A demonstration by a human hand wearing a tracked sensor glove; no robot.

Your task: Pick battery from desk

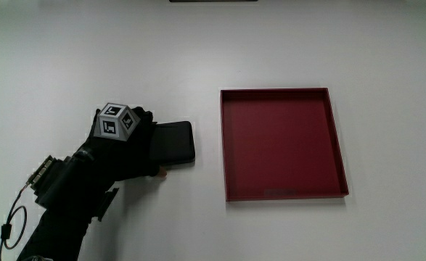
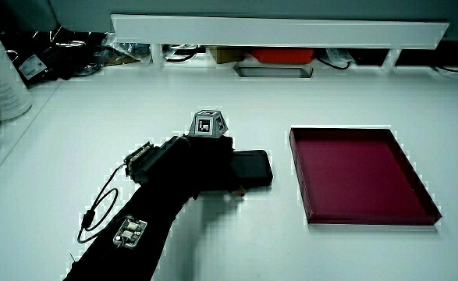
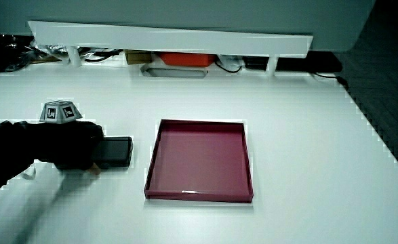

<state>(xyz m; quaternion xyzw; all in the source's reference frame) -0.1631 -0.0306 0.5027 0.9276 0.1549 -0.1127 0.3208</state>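
Battery [image 1: 176, 141], flat black slab, seemingly under hand [image 1: 129, 145]

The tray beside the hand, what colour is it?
The tray is dark red, inside and on its rim. The main view shows it best.

hands [image 1: 129, 145] on battery [image 1: 175, 142], battery beside tray [image 1: 282, 194], both on table [image 1: 198, 51]

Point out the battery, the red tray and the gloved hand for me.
battery [image 1: 178, 141]: main view, its exposed top face.
red tray [image 1: 284, 91]: main view, its rim farthest from the person.
hand [image 1: 125, 145]: main view, the glove's back below the cube.
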